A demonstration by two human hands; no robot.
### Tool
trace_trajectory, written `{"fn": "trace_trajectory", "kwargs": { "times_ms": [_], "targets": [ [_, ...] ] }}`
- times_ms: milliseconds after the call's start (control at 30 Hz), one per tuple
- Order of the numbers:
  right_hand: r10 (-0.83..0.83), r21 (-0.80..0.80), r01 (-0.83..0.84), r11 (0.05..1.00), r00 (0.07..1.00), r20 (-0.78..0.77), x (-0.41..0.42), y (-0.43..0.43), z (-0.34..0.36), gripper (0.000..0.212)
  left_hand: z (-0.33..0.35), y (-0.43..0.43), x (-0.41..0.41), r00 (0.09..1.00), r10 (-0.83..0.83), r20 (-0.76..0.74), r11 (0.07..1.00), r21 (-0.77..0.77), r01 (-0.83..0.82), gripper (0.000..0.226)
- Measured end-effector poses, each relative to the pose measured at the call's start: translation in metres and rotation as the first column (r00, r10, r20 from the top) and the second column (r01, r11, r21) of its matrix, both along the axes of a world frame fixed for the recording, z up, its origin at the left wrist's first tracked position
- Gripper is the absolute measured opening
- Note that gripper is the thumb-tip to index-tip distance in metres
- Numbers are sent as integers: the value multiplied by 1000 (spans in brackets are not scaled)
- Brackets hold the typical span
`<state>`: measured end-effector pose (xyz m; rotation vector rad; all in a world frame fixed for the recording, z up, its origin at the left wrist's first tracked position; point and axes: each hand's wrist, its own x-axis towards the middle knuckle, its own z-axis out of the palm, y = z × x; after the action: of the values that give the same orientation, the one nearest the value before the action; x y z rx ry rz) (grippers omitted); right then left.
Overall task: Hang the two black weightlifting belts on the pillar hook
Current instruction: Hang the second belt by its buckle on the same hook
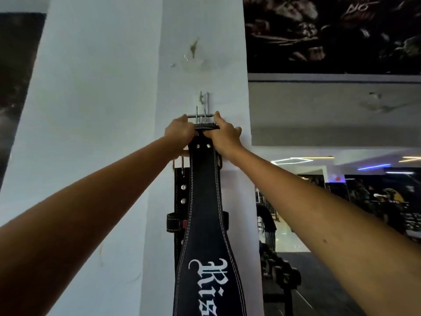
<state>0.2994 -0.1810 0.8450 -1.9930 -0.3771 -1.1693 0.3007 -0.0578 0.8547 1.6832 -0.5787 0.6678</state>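
A black weightlifting belt (206,213) with white stitching and white gothic lettering hangs down the white pillar (102,110). Its metal buckle (200,117) is raised just below a small metal hook (201,100) on a white plate. My left hand (180,133) grips the buckle end from the left; my right hand (224,133) grips it from the right. Behind it, a second black belt (182,195) with rivets lies against the pillar, its buckle (178,164) lower down, mostly hidden by the front belt.
A dark poster (330,33) covers the wall at upper right. Below right, a rack of dumbbells (280,272) stands beside the pillar, with gym floor and lights beyond. Another dark poster (16,76) is at left.
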Motion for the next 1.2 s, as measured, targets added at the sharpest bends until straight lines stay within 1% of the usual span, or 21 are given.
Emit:
{"fn": "trace_trajectory", "kwargs": {
  "times_ms": [67, 133, 200, 233, 300, 367, 467, 567, 633, 700, 733, 767, 833, 933, 1067, 1100, 1200],
  "targets": [
    [-67, -59, 68, 996, 997, 22, 7, -2, -1, 66, -1, 3, 7, 1000, -2, 11, 999, 42, 1, 39],
    [-116, -110, 121, 987, 992, 43, 9, -3, -3, 55, -5, 5, 7, 1000, -10, 8, 998, 59, 10, 33],
    [-126, -143, 132, 981, 991, 51, 9, -3, -5, 42, -10, 5, 5, 1000, 5, 15, 998, 61, -6, 31],
    [-122, -160, 128, 979, 991, 45, 9, -4, -6, 40, -13, 6, 4, 1000, 18, 23, 998, 64, -20, 32],
    [-112, -191, 116, 975, 993, 30, 8, -6, -12, 49, -23, 8, 5, 994, 78, 74, 990, 110, -86, 42],
    [-121, -218, 124, 968, 992, 27, 6, -11, -21, 60, -34, 14, 9, 965, 201, 167, 961, 156, -227, 52],
    [-176, -269, 177, 947, 984, 28, 0, -15, -35, 64, -50, 20, 7, 924, 273, 269, 929, 174, -325, 55],
    [-274, -319, 300, 899, 954, 124, -9, -12, -52, 62, -72, 21, -1, 824, 331, 460, 839, 256, -480, 57],
    [-324, -329, 374, 867, 925, 198, -13, -9, -64, 60, -89, 21, -10, 762, 353, 543, 779, 281, -561, 60],
    [-346, -336, 414, 846, 906, 244, -18, -5, -76, 58, -105, 21, -16, 673, 386, 631, 659, 322, -680, 59],
    [-352, -341, 423, 839, 902, 252, -20, -3, -83, 58, -112, 21, -19, 640, 384, 665, 603, 344, -720, 60],
    [-357, -350, 426, 834, 901, 246, -23, -1, -89, 58, -118, 21, -21, 623, 368, 690, 569, 363, -738, 60],
    [-373, -367, 426, 827, 904, 209, -28, 2, -102, 57, -129, 22, -29, 632, 332, 701, 538, 409, -737, 60],
    [-388, -401, 418, 816, 908, 156, -39, 6, -122, 57, -145, 28, -39, 675, 300, 674, 501, 491, -713, 56],
    [-450, -466, 441, 767, 887, 100, -64, 10, -157, 58, -177, 42, -60, 739, 248, 626, 473, 588, -657, 53],
    [-456, -471, 442, 763, 885, 92, -72, 12, -167, 57, -186, 46, -65, 760, 243, 603, 490, 600, -632, 52],
    [-452, -455, 433, 778, 889, 73, -97, 18, -197, 56, -213, 58, -82, 803, 252, 540, 589, 572, -570, 48]
  ]
}}
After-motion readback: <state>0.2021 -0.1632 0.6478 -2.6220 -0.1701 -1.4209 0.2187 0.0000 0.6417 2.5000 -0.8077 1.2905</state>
